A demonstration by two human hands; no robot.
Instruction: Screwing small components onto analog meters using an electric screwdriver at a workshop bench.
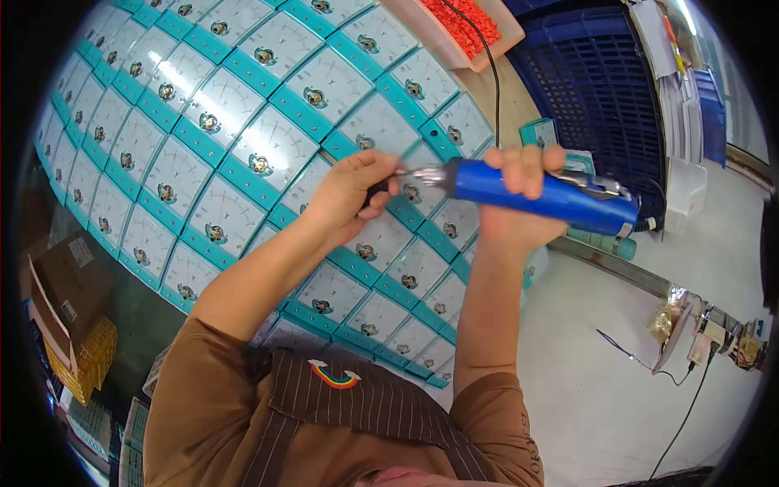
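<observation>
My right hand is wrapped round a blue electric screwdriver, held level with its tip pointing left. My left hand is closed on a small dark part, mostly hidden by the fingers, right at the screwdriver's tip. Motion smears the left fingertips and the tip a little. Beneath both hands spread many analog panel meters in tight rows, with white dial faces, teal edges and a small metal mechanism on each.
A pale bin of small red parts stands at the far side, with a black cable hanging past it. A dark blue crate is at the far right. Cardboard boxes and a yellow basket sit at the left.
</observation>
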